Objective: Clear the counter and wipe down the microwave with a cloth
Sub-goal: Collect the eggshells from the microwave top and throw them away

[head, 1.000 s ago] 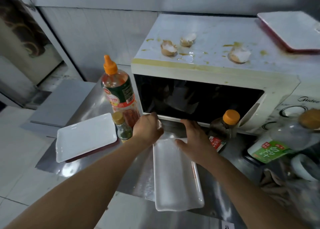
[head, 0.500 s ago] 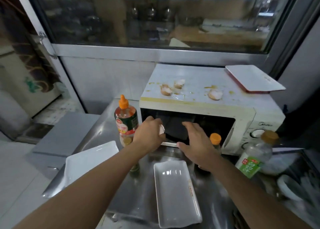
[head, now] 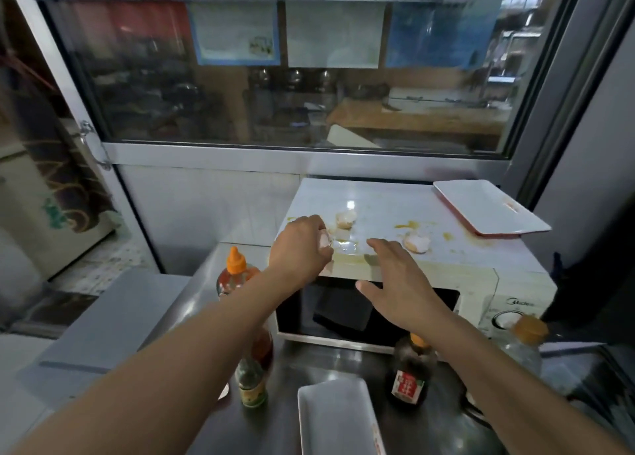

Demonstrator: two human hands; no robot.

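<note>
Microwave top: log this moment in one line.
left hand: pinches eggshell | right hand: open over microwave | yolk smears remain

Wide glass window [head: 292, 76] behind

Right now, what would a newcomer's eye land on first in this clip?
The dirty top of the white microwave: broken eggshells and yellow yolk smears near its front edge. Both hands are over the mess, the left hand pinching a shell piece, the right hand open. A white rectangular plate sits at the back right corner.
</note>
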